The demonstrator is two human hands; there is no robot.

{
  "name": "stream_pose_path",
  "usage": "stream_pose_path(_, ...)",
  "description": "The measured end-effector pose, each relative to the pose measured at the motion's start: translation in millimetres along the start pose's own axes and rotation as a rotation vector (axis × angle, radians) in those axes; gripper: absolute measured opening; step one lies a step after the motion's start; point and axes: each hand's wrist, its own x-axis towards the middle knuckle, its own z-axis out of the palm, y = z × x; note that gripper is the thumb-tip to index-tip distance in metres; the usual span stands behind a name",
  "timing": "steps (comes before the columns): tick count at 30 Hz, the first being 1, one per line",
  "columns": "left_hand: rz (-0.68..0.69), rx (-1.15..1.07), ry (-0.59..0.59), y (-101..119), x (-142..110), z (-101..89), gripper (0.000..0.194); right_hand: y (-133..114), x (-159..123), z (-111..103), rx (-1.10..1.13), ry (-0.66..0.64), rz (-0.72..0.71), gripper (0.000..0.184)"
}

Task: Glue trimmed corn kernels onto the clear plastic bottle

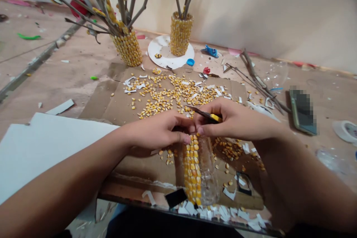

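A clear plastic bottle (209, 178) lies in front of me near the table's edge, its left side covered with rows of yellow corn kernels (192, 171). My left hand (164, 132) is closed on its far end, thumb against the top of the kernel rows. My right hand (223, 119) grips what looks like scissors (205, 114), with a dark pointed blade and some yellow on the handle. Its thumb and fingertips also meet at the bottle's far end, by a single kernel (198, 134). The fingers partly hide that end.
Loose kernels (156, 104) and white scraps cover the cardboard (97, 100). Behind stand two kernel-covered pots (126, 48) with branches, one on a white plate (157, 50). A phone (302, 111), twigs (256, 78) and a tape roll (346, 131) lie right; white board (55, 152) lies left.
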Motion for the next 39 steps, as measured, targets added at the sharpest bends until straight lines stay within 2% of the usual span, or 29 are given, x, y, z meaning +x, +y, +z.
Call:
stream_pose_path(10,0.066,0.008,-0.007,3.7,0.8,2.3,0.007,2.6,1.2,-5.9,0.031,-0.098,-0.038,0.020)
stream_pose_path(14,0.061,0.062,-0.003,2.2,1.0,1.9,0.012,3.1,2.6,-3.6,0.095,-0.047,-0.030,0.014)
stream_pose_path(17,0.040,0.068,0.007,0.4,0.5,1.7,0.015,2.5,3.4,-0.5,0.155,-0.003,0.015,0.017)
stream_pose_path(31,0.077,0.048,0.029,-1.0,1.9,2.8,0.015,2.6,3.3,1.6,0.194,-0.002,0.013,0.030)
stream_pose_path(36,0.070,0.057,0.037,-1.5,1.5,1.8,0.014,5.2,4.4,1.5,0.136,-0.013,-0.001,0.027)
stream_pose_path(39,0.018,0.107,0.023,-2.8,1.1,0.8,0.016,7.9,4.6,0.6,0.165,0.069,0.019,0.027)
